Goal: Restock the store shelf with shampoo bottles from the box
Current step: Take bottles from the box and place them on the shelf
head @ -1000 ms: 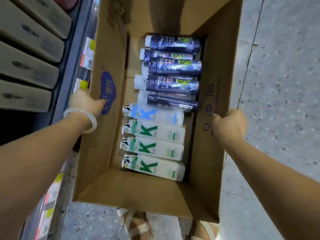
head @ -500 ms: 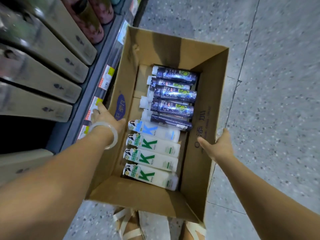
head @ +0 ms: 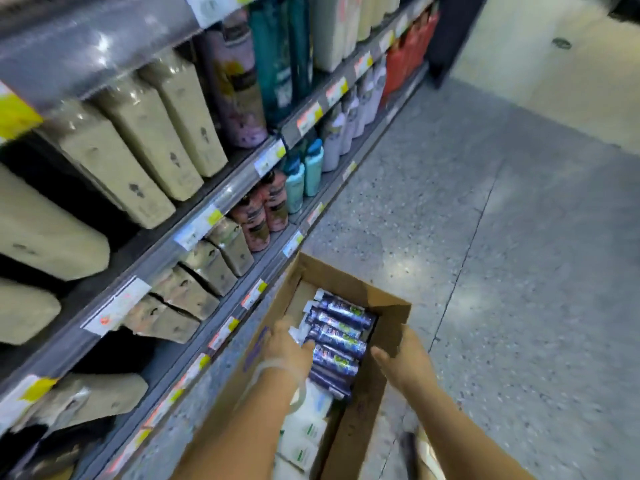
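We have the box [head: 388,306] on the floor [head: 485,237], near the foot of the shelf [head: 194,216] at left. Inside lie the dark bottles [head: 341,332] in a stacked row at the far end and the white bottles [head: 304,434] at the near end.

Our left hand [head: 289,344] reaches into the box with its fingers [head: 307,345] on the cap end of a dark bottle; whether they have closed round it we cannot tell through the blur. Our right hand [head: 403,355] hovers over the right wall of the box, fingers relaxed and holding nothing.

The risks, as we judge them: the dark bottles lie packed and overlapping, so pulling one by its cap could drag its neighbours askew or let it slip. The shelf rows stand crowded, and a careless insertion could knock others down.
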`<state>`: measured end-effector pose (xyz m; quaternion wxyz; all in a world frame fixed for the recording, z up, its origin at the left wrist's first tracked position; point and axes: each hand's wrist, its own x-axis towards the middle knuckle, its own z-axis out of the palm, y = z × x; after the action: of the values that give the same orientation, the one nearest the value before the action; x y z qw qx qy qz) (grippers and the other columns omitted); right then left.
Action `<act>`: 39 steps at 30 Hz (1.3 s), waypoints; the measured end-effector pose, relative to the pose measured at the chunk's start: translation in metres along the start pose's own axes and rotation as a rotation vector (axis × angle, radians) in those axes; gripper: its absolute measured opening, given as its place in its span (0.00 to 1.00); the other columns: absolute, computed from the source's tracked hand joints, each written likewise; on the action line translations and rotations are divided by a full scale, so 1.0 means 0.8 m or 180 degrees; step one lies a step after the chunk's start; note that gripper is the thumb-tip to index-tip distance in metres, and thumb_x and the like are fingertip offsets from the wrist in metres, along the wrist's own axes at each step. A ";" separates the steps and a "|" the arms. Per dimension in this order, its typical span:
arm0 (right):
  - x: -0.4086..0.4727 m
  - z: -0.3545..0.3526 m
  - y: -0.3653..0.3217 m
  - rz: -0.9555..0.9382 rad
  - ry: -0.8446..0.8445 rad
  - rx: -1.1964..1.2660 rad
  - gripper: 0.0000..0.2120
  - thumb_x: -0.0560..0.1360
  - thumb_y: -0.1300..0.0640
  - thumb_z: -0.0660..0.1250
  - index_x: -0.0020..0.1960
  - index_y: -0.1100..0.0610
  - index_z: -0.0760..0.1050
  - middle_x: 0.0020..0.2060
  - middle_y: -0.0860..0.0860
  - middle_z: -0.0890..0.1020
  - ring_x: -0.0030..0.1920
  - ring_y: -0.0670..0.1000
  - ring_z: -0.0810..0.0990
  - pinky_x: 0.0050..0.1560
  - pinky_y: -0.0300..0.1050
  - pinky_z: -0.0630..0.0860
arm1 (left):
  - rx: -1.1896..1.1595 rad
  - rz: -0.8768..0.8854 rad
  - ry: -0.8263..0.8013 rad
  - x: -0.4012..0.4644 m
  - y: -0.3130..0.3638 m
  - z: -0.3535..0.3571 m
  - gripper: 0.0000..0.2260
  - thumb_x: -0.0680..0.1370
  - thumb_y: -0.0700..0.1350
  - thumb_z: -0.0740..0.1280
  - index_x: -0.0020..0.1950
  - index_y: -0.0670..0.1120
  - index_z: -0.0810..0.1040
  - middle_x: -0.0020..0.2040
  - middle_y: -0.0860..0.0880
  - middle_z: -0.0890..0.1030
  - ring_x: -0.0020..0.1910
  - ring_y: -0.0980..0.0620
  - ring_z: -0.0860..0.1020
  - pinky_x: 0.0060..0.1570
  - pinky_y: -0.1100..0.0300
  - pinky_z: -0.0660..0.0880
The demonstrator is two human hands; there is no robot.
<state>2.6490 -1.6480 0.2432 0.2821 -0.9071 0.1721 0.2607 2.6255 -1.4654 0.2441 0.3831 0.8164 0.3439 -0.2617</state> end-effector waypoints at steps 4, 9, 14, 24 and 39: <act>0.057 -0.027 -0.021 -0.0419 -0.0524 -0.0489 0.30 0.73 0.49 0.68 0.70 0.58 0.61 0.65 0.56 0.71 0.63 0.56 0.72 0.60 0.46 0.70 | -0.0928 -0.0324 0.0507 -0.015 0.026 0.023 0.24 0.77 0.49 0.64 0.71 0.46 0.63 0.66 0.43 0.72 0.61 0.43 0.73 0.54 0.57 0.72; 0.113 -0.030 -0.009 -0.0685 -0.1096 -0.0943 0.25 0.72 0.51 0.69 0.64 0.58 0.67 0.59 0.56 0.76 0.58 0.57 0.76 0.57 0.48 0.73 | -0.1465 -0.1386 0.1099 -0.020 0.017 0.073 0.24 0.76 0.49 0.67 0.68 0.41 0.69 0.62 0.38 0.76 0.62 0.40 0.73 0.55 0.54 0.69; 0.151 0.004 -0.010 -0.0935 -0.1357 -0.1581 0.26 0.73 0.50 0.67 0.66 0.58 0.66 0.60 0.57 0.77 0.59 0.58 0.75 0.56 0.48 0.72 | -0.1781 -0.1782 0.0677 0.009 -0.022 0.126 0.27 0.76 0.49 0.65 0.72 0.43 0.61 0.73 0.42 0.65 0.69 0.42 0.67 0.63 0.55 0.66; 0.238 0.149 0.034 -0.1076 -0.1916 -0.2598 0.37 0.75 0.45 0.65 0.75 0.59 0.53 0.70 0.58 0.68 0.67 0.58 0.70 0.63 0.48 0.69 | -0.2391 -0.2329 0.0358 0.099 -0.110 0.268 0.29 0.75 0.48 0.68 0.72 0.43 0.61 0.68 0.41 0.70 0.65 0.41 0.70 0.64 0.50 0.69; 0.346 0.262 0.119 -0.1621 -0.1351 -0.2559 0.39 0.68 0.44 0.73 0.71 0.57 0.59 0.66 0.57 0.65 0.67 0.58 0.66 0.59 0.49 0.70 | -0.1916 -0.2024 0.2041 0.223 -0.111 0.405 0.23 0.74 0.52 0.66 0.64 0.42 0.70 0.59 0.43 0.73 0.59 0.43 0.69 0.57 0.50 0.68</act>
<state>2.7489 -1.6420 -0.1028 -0.0053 -0.8841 -0.2286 0.4076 2.6165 -1.6204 -0.1029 0.3778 0.5652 0.7333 0.0075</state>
